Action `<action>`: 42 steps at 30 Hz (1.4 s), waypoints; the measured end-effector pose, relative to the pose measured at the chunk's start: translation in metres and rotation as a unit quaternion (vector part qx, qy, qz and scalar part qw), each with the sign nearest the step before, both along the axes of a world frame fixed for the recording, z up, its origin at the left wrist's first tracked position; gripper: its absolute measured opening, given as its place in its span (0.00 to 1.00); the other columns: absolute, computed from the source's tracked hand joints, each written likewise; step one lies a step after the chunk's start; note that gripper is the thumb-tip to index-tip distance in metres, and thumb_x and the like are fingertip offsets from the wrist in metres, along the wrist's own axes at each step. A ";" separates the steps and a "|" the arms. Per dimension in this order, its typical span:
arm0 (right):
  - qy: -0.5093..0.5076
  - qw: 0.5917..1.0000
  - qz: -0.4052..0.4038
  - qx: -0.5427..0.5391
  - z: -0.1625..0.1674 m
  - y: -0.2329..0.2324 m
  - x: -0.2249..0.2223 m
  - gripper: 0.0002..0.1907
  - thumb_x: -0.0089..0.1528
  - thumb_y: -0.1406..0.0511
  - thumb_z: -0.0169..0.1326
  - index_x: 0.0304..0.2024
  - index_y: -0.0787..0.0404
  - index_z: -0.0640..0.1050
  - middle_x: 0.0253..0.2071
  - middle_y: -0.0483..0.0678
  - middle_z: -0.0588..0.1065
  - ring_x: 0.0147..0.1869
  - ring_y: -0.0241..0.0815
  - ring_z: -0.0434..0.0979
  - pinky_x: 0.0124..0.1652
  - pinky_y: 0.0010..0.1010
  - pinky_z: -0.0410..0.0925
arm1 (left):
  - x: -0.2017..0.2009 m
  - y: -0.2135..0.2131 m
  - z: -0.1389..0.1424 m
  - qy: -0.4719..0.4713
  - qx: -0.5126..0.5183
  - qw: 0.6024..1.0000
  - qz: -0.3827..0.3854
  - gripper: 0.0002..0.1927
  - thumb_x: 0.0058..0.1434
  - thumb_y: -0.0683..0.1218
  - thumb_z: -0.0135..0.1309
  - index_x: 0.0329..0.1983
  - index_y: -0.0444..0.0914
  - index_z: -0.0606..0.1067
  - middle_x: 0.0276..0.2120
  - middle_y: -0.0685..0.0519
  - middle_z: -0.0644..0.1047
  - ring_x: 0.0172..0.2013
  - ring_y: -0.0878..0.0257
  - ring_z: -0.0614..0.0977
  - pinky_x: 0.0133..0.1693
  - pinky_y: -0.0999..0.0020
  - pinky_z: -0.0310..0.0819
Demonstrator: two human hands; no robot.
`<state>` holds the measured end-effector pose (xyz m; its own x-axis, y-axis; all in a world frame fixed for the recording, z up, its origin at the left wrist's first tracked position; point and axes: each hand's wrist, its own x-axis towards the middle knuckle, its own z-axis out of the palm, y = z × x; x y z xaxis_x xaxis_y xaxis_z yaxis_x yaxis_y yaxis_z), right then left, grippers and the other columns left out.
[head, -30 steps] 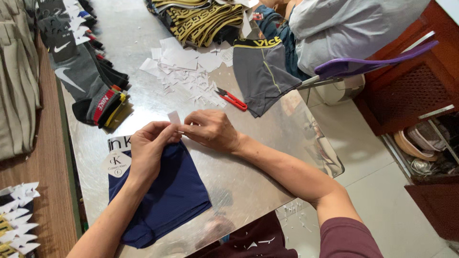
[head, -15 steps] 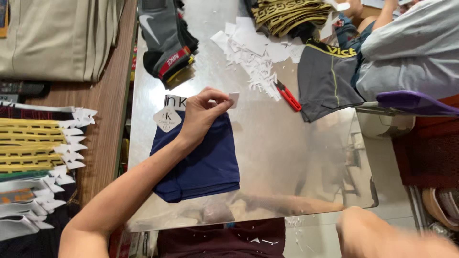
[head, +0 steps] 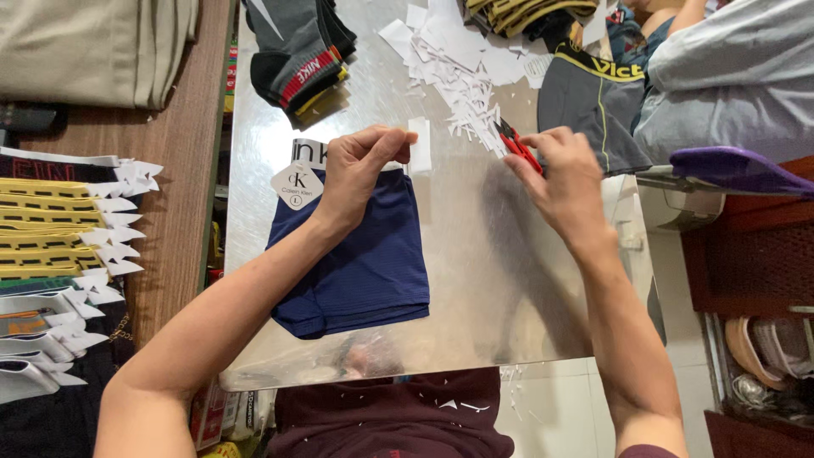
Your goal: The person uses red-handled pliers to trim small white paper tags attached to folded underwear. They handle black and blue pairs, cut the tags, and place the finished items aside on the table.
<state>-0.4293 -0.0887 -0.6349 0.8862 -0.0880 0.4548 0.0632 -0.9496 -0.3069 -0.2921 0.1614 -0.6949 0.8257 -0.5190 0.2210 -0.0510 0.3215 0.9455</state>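
A pair of navy blue briefs (head: pixel 360 259) lies flat on the shiny metal table (head: pixel 509 280), with a white diamond-shaped paper tag (head: pixel 298 185) at its waistband. My left hand (head: pixel 360 165) rests on the waistband and pinches a white paper strip (head: pixel 419 146) between thumb and fingers. My right hand (head: pixel 560 182) is to the right of the briefs, its fingertips on the small red-handled scissors (head: pixel 517 146) that lie on the table beside a heap of white paper scraps (head: pixel 462 68).
Folded grey underwear (head: pixel 297 51) sits at the table's far left, yellow-banded ones (head: pixel 517 13) at the far edge. A row of tagged folded underwear (head: pixel 59 246) lies on the wooden surface at left. Another person in grey (head: pixel 729 76) holds a grey garment (head: pixel 593 106) at the top right.
My right hand has come back into view and reached up to the red scissors. My left hand still holds the paper strip at the waistband. The view has shifted a little.
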 end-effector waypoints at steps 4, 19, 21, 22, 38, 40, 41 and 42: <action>0.023 0.997 -0.041 -0.062 -0.061 -0.029 0.018 0.19 0.63 0.60 0.66 0.51 0.63 0.79 0.45 0.55 0.74 0.48 0.57 0.73 0.46 0.46 0.68 | 0.001 -0.001 0.002 -0.005 0.025 1.000 0.016 0.09 0.67 0.39 0.60 0.49 0.33 0.81 0.39 0.54 0.84 0.40 0.71 0.84 0.44 0.78 0.79; 0.114 0.745 0.115 0.647 -0.039 0.017 0.040 0.11 0.71 0.64 0.49 0.55 0.60 0.73 0.44 0.45 0.73 0.41 0.31 0.74 0.40 0.22 0.70 | 0.011 -0.001 -0.007 -0.028 -0.031 0.999 0.032 0.05 0.66 0.37 0.62 0.43 0.33 0.82 0.47 0.55 0.79 0.41 0.70 0.85 0.44 0.79 0.83; 0.101 0.654 0.152 0.734 -0.044 0.041 0.050 0.10 0.71 0.64 0.53 0.52 0.61 0.75 0.36 0.42 0.70 0.34 0.29 0.70 0.34 0.22 0.66 | 0.010 0.000 -0.008 -0.025 -0.025 0.999 0.038 0.04 0.66 0.38 0.61 0.43 0.33 0.82 0.43 0.56 0.80 0.40 0.71 0.84 0.42 0.79 0.81; 0.092 0.606 0.170 0.772 -0.048 0.051 0.055 0.09 0.70 0.64 0.55 0.51 0.62 0.76 0.32 0.40 0.69 0.30 0.28 0.68 0.30 0.21 0.65 | 0.010 0.000 -0.008 -0.038 -0.016 0.998 0.044 0.04 0.66 0.38 0.62 0.43 0.33 0.82 0.41 0.56 0.80 0.38 0.72 0.82 0.41 0.79 0.80; 0.101 0.854 0.126 0.494 -0.066 0.087 0.043 0.07 0.65 0.64 0.62 0.37 0.62 0.82 0.24 0.33 0.68 0.28 0.23 0.62 0.27 0.21 0.57 | -0.002 0.009 0.006 0.022 0.024 0.998 0.057 0.04 0.67 0.40 0.62 0.39 0.33 0.83 0.32 0.55 0.81 0.33 0.71 0.77 0.38 0.77 0.71; 0.116 0.845 0.129 0.506 -0.063 0.084 0.041 0.08 0.65 0.63 0.61 0.38 0.62 0.82 0.23 0.33 0.69 0.27 0.23 0.63 0.26 0.21 0.58 | -0.004 0.009 0.007 0.033 0.024 0.997 0.059 0.05 0.65 0.41 0.63 0.40 0.33 0.83 0.32 0.55 0.81 0.33 0.71 0.77 0.37 0.77 0.71; 0.106 0.847 0.137 0.502 -0.062 0.082 0.041 0.09 0.65 0.63 0.61 0.37 0.62 0.82 0.23 0.33 0.68 0.27 0.24 0.62 0.27 0.22 0.57 | -0.004 0.008 0.007 0.037 0.024 0.997 0.060 0.05 0.65 0.41 0.63 0.40 0.34 0.84 0.32 0.55 0.81 0.33 0.71 0.77 0.37 0.77 0.71; 0.098 0.849 0.146 0.499 -0.062 0.081 0.040 0.09 0.66 0.62 0.61 0.37 0.63 0.81 0.23 0.33 0.67 0.28 0.24 0.62 0.28 0.22 0.57 | -0.005 0.008 0.007 0.049 0.015 0.997 0.054 0.04 0.65 0.41 0.63 0.39 0.33 0.83 0.32 0.55 0.81 0.33 0.70 0.77 0.38 0.77 0.71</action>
